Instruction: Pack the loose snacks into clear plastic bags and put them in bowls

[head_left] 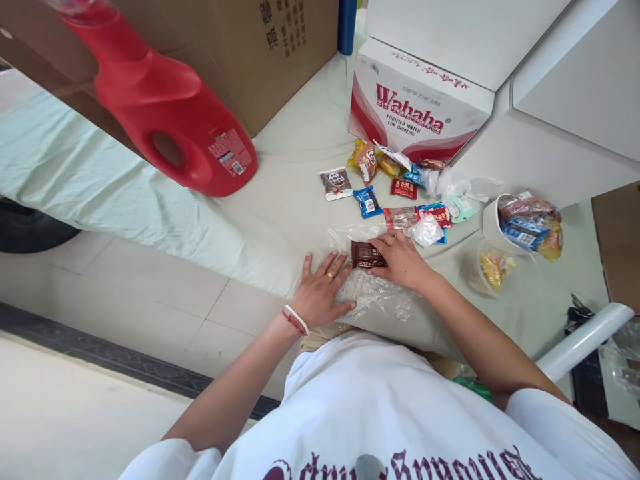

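- Under the bent fingers of the right hand point(403, 263), nearer: a dark-brown, oblong, wrapped packet's point(362, 255) right end; grip unclear.
- Long axis seemingly left-to-right, over clear crinkled plastic film point(370, 288).
- Left hand point(323, 290) just beyond its left end, fingers spread, grasping nothing.

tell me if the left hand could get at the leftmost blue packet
Likely yes: only clear plastic film and bare cloth seem to lie between the left hand and the blue packet, and nothing covers it.
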Tool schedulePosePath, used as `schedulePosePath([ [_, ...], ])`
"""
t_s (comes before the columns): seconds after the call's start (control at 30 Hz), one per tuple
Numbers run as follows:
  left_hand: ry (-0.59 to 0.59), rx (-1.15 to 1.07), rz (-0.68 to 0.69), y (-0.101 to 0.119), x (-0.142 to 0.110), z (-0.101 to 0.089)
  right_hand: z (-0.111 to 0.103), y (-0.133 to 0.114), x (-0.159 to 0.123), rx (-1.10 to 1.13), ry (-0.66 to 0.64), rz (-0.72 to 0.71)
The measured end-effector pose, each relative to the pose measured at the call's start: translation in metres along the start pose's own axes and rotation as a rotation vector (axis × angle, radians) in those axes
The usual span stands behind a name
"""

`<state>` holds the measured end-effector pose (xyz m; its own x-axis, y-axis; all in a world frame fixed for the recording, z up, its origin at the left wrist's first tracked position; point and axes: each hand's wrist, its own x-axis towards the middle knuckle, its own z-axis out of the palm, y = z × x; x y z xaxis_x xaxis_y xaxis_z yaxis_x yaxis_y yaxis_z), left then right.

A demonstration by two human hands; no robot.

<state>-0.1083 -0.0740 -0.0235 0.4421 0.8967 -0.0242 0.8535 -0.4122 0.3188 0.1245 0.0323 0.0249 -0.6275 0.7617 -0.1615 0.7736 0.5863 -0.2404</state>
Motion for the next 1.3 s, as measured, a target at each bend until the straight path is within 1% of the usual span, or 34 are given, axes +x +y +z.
schedulePosePath([
  [0.07,0.004,-0.002,-0.006,0.000,0.000,0.001,-0.002,-0.002,-0.001,-0.011,-0.016,0.002],
  [0.17,0.010,-0.005,-0.016,0.000,0.000,0.003,-0.002,0.000,-0.006,0.031,0.001,-0.015],
  [0.23,0.011,-0.007,-0.016,0.000,0.001,0.003,0.001,0.005,-0.009,0.072,0.023,-0.060],
  [0.33,0.020,-0.018,-0.007,-0.002,0.000,0.003,0.007,0.013,-0.014,0.103,0.030,-0.168],
  [0.4,0.052,-0.023,-0.008,-0.004,-0.004,0.001,0.008,0.017,-0.020,0.113,0.040,-0.211],
  [0.47,0.129,-0.021,0.001,-0.007,-0.012,-0.002,0.006,0.017,-0.033,0.160,0.085,-0.224],
  [0.5,0.172,-0.025,0.029,-0.009,-0.016,-0.003,0.004,0.017,-0.043,0.199,0.115,-0.230],
  [0.57,0.215,-0.071,0.149,-0.012,-0.026,-0.005,0.004,0.013,-0.068,0.269,0.139,-0.251],
  [0.6,0.200,-0.114,0.226,-0.014,-0.030,-0.006,0.007,0.011,-0.082,0.286,0.129,-0.260],
  [0.67,0.118,-0.205,0.347,-0.018,-0.036,-0.005,0.019,0.008,-0.108,0.279,0.099,-0.266],
  [0.73,0.032,-0.252,0.390,-0.022,-0.040,-0.002,0.034,0.007,-0.129,0.280,0.124,-0.235],
  [0.8,-0.006,-0.266,0.380,-0.025,-0.041,0.000,0.044,0.010,-0.142,0.358,0.205,-0.182],
  [0.87,-0.009,-0.314,0.333,-0.027,-0.041,-0.001,0.042,0.016,-0.146,0.490,0.254,-0.109],
  [0.93,0.018,-0.424,0.252,-0.028,-0.037,-0.006,0.030,0.023,-0.143,0.613,0.246,-0.034],
  [1.0,0.080,-0.545,0.130,-0.029,-0.028,-0.013,0.015,0.033,-0.132,0.675,0.221,0.048],
  [1.07,0.173,-0.585,-0.034,-0.031,-0.013,-0.019,0.003,0.044,-0.114,0.657,0.221,0.133],
  [1.13,0.247,-0.506,-0.214,-0.035,0.008,-0.021,-0.005,0.053,-0.092,0.543,0.211,0.209],
  [1.2,0.300,-0.353,-0.377,-0.039,0.029,-0.020,-0.011,0.058,-0.067,0.334,0.183,0.256],
  [1.27,0.367,-0.219,-0.502,-0.044,0.044,-0.020,-0.018,0.056,-0.043,0.099,0.185,0.275],
  [1.3,0.422,-0.172,-0.547,-0.045,0.047,-0.021,-0.022,0.053,-0.031,0.010,0.200,0.263],
])
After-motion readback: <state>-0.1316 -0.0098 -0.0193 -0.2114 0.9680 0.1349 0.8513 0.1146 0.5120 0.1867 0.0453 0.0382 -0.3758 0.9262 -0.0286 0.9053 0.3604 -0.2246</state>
